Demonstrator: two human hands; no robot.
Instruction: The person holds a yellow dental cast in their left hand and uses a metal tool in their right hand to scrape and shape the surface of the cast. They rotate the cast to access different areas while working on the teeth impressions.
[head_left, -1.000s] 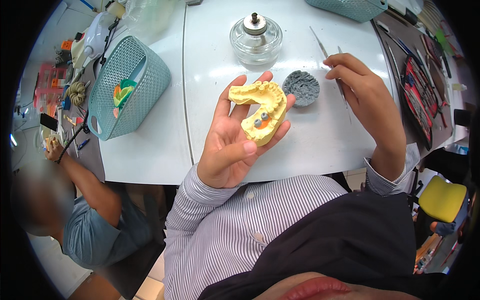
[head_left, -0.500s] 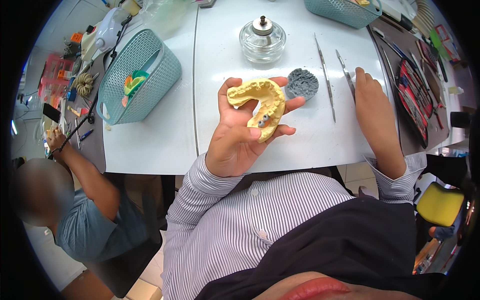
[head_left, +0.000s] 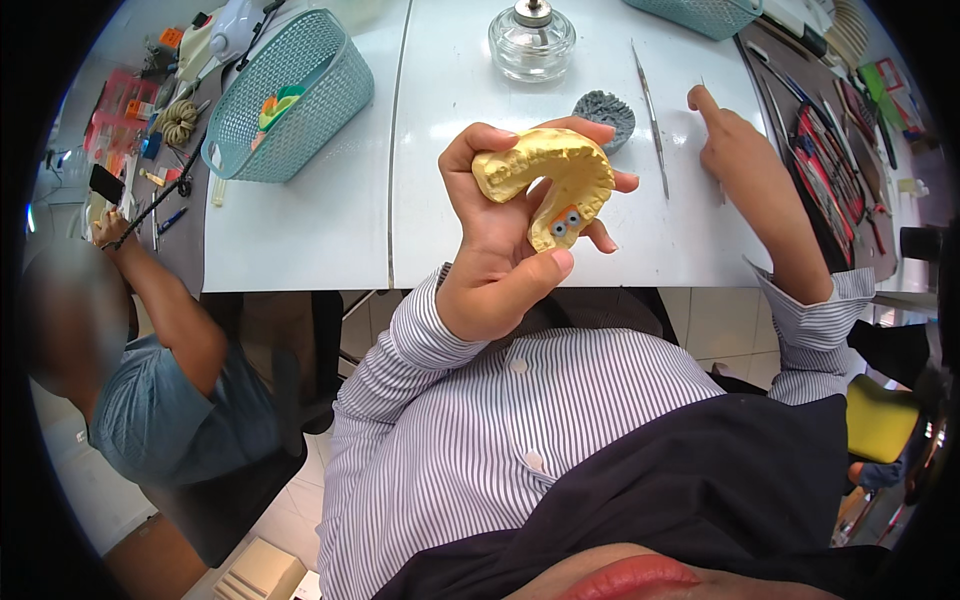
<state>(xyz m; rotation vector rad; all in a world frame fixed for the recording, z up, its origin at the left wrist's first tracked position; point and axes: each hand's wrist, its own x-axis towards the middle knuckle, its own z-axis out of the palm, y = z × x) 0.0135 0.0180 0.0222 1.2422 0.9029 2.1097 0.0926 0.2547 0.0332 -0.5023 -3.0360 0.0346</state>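
Left hand (head_left: 500, 260) grips a yellow teeth model (head_left: 590, 180), raised off the table between the torso and the table's front edge. Palm faces up, thumb at the model's near end; the other fingers wrap behind, mid-lengths hidden, some tips poking out past the far side. Two small gray posts (head_left: 559, 229) sit on an orange patch, facing the camera. Wrist is bent up from the striped sleeve.

Right hand (head_left: 740, 155) is over the table's right part, back up, index finger stretched forward, others folded under and hidden. A thin tip shows by the index finger; cannot tell whether the hand holds that tool or just covers it.

Thin metal tool (head_left: 651, 120) lies between the hands, fully visible. Gray rough-filled cup (head_left: 607, 118) sits just beyond the model, lower part blocked by left fingers. Glass burner (head_left: 532, 50) is farther out, top cut off. Left basket (head_left: 290, 110) holds colored pieces, hard to make out; far basket (head_left: 700, 15) is cropped.
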